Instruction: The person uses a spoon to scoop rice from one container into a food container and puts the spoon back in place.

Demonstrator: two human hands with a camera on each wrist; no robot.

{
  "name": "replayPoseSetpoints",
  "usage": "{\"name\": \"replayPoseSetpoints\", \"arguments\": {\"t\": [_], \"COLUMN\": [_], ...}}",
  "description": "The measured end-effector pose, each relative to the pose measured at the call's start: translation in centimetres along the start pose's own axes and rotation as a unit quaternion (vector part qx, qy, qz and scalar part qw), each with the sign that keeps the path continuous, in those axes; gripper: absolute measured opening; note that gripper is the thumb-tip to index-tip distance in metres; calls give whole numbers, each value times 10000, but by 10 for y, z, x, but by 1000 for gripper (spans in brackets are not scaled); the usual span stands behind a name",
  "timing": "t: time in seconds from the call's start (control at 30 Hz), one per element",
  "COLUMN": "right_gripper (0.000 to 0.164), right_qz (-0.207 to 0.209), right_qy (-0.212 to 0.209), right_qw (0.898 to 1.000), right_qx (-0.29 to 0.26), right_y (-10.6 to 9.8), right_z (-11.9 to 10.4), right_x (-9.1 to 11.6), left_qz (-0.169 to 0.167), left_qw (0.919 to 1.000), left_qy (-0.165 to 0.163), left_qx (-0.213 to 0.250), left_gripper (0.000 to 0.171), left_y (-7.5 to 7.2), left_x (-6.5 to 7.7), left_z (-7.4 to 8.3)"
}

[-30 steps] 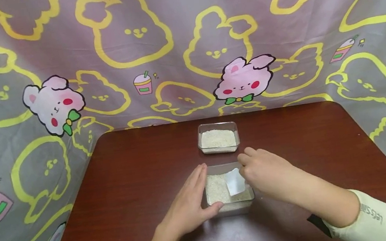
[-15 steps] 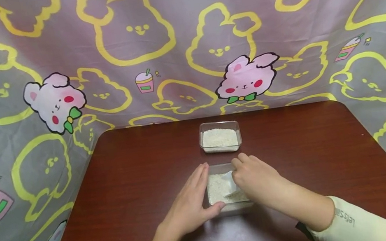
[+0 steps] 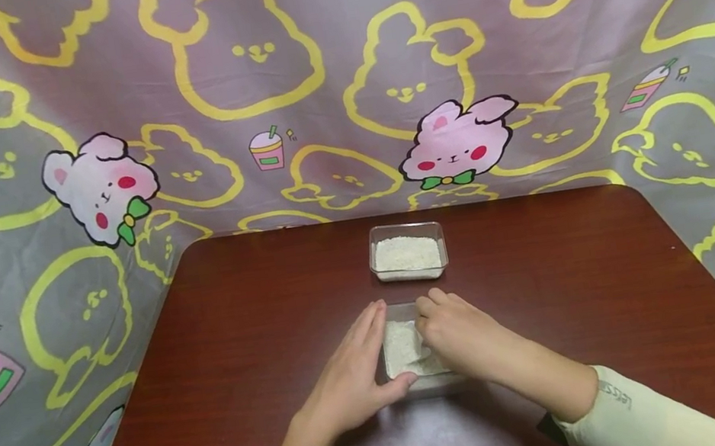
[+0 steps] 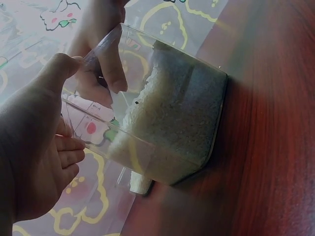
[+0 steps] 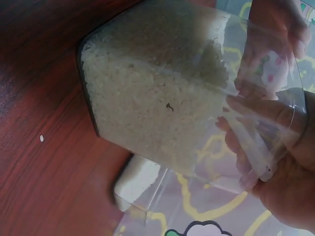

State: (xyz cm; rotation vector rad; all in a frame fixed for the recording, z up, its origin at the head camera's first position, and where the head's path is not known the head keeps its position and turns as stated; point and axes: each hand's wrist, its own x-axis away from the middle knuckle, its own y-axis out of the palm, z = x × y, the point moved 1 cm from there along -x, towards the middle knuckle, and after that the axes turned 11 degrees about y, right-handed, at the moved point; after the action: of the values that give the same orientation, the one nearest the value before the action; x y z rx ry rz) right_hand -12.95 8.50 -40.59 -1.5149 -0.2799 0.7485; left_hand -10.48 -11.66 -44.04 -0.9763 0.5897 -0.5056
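Observation:
A clear box (image 3: 444, 381) of white rice (image 3: 401, 344) stands at the near middle of the table. My left hand (image 3: 352, 374) rests along its left side, fingers straight towards the far corner and thumb on the near rim. Over the box's right half, my right hand (image 3: 460, 331) pinches a small white scoop (image 5: 252, 147), whose front end meets the rice. In the head view that hand covers most of the scoop. The left wrist view shows the rice heaped unevenly behind the clear wall, with the right fingers (image 4: 114, 73) inside the open top.
A second, smaller clear box (image 3: 410, 274) of rice stands farther back on the brown table (image 3: 262, 330). One loose grain (image 5: 42, 138) lies on the wood. A patterned curtain (image 3: 316, 129) closes off the back and sides.
My right hand has moved left over the box and the scoop has gone from above the rice down into it. My left hand has stayed at the box's side.

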Motion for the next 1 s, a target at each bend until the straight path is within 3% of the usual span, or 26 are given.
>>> {"name": "replayPoseSetpoints", "arguments": {"t": [0.2, 0.37, 0.5, 0.67, 1.0], "right_gripper": [14, 11, 13, 17, 20], "right_qz": [152, 94, 132, 473, 957], "right_qy": [-76, 151, 355, 487, 778], "right_qw": [9995, 9962, 9893, 9794, 9618], "right_qx": [-251, -851, -1406, -1904, -2442], "right_y": [-6, -14, -17, -14, -9], "right_z": [3, 10, 18, 27, 36], "right_x": [4, 11, 20, 34, 53], "left_qz": [-54, -24, -33, -54, -38], "left_qw": [10000, 10000, 10000, 10000, 9999], "left_qy": [-42, -25, -24, -32, -64], "left_qx": [52, 43, 22, 9, 69], "left_gripper": [99, 99, 98, 99, 99], "left_y": [1, 1, 1, 0, 0], "left_x": [0, 0, 0, 0, 0], "left_z": [0, -1, -1, -1, 0]}}
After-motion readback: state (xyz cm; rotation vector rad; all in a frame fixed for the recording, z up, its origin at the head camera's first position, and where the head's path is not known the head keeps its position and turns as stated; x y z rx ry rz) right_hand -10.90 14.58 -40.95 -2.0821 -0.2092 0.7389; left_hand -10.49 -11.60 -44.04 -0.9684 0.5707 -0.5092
